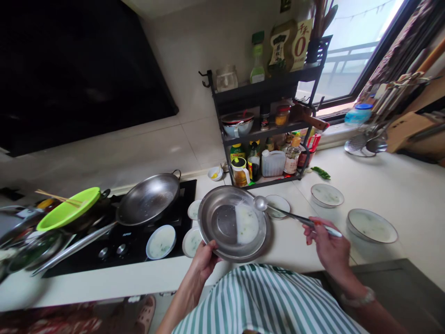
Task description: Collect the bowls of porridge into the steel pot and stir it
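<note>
My left hand [206,258] grips the near-left rim of a round stainless steel basin [216,204], which is tilted. White liquid [247,224] with green flecks has pooled in its right half. My right hand [328,248] is closed around the handle of a metal ladle [290,214]; the ladle's head lies over the basin's right rim. Beside the basin stand a small bowl on its right [278,207] and two on its left, partly hidden by it. A blue-rimmed bowl [161,242] of similar white liquid with green bits is farther left.
Two more filled bowls [327,195] [371,226] stand on the right counter. A wok [149,198] sits on the black stove [132,253], its long handle pointing to the near left. Behind the basin rises a black spice rack [264,134]. A green basin [69,208] with chopsticks is far left.
</note>
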Demonstrator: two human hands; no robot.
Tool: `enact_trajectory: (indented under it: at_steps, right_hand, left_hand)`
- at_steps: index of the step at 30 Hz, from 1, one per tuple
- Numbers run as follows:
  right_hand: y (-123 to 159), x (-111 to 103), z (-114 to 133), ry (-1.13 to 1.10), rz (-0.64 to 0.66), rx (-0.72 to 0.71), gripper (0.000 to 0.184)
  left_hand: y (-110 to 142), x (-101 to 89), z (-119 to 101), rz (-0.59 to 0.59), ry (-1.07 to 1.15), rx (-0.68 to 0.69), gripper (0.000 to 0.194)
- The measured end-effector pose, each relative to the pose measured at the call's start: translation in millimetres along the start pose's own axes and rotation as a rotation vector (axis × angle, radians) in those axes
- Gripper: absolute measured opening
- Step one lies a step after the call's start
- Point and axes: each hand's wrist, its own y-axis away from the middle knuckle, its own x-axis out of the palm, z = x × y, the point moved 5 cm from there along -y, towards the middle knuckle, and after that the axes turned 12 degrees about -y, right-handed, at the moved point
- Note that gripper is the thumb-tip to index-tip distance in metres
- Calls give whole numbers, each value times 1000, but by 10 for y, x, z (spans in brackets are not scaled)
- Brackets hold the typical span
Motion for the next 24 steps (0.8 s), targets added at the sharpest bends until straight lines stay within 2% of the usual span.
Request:
enact_trajectory:
  at_steps: [6, 9, 11, 14, 18, 24]
  right_hand:
    - [209, 367, -45, 134, 445, -251, 21]
    - [255, 421, -127, 160, 519, -272, 21]
    - [252, 395, -203, 182, 470, -193, 22]
    - [214, 292, -296, 172, 293, -21, 26]
    - [150, 179, -335, 43, 81, 172, 34]
    - [111, 127, -316, -57, -22, 260, 39]
  left_hand:
    - [-8, 1, 19, 24, 5, 3, 28]
    - [-12, 2, 26, 29, 7, -1, 29]
    - [-5, 2, 23, 16, 14, -2, 29]
    - [17, 8, 9, -2, 22, 0, 28]
    - [42, 24, -15, 4, 0, 8, 26]
    - [28, 21, -9, 6, -9, 1, 27]
